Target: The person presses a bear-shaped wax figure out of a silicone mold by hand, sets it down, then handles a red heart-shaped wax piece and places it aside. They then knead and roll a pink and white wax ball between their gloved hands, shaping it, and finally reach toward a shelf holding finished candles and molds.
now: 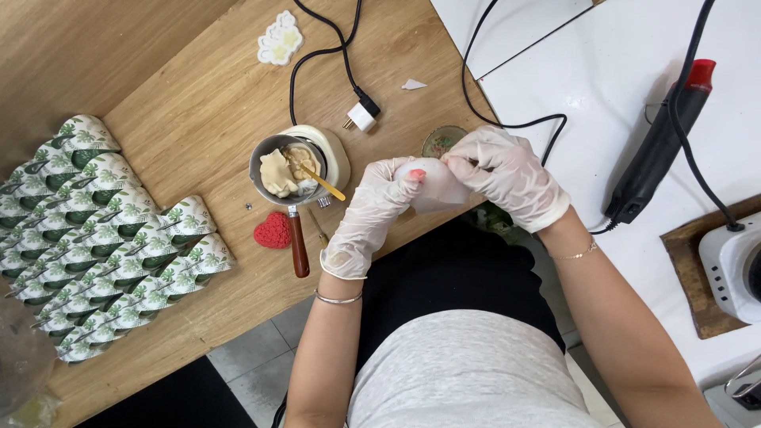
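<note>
Head view looks down on the wooden worktop (198, 119). Left of the melting pot (287, 168), rows of leaf-print cones (103, 238) look finished. Right of the pot, both gloved hands, left (372, 214) and right (507, 174), pinch a pale silicone mould (437, 186), seemingly mid-peel. Red heart (273, 230) sits just below the pot.

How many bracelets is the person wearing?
2: a silver bangle on the left wrist below the glove, and a thin chain bracelet on the right wrist. More could be hidden under the gloves.
</note>
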